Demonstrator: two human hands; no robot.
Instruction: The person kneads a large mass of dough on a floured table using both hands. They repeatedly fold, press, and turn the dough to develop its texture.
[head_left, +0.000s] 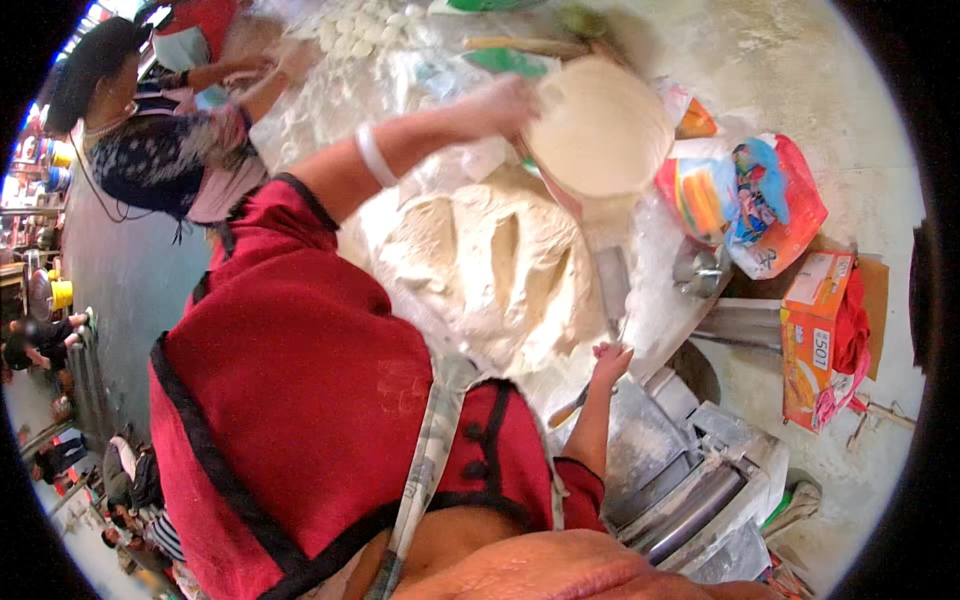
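At the upper middle my left hand (502, 105), blurred and with a white bangle on the wrist, grips the left rim of a round basin (600, 127). The basin shows a pale, floury surface. Below it lies a large pale mass of dough or flour (487, 259), dusty and cut by deep grooves. My right hand (615, 361) is closed at the narrow end of a tool with a flat metal blade (613, 281), right of the mass. Beside that wrist rests a wooden handle (564, 415); what it belongs to is partly hidden.
A co-worker's hands (274, 67) are at the floury table near small dough pieces (360, 30). At lower right stands a metal roller machine (690, 502). Coloured bags (780, 210), a metal vessel (699, 270) and an orange carton (810, 345) line the wall side.
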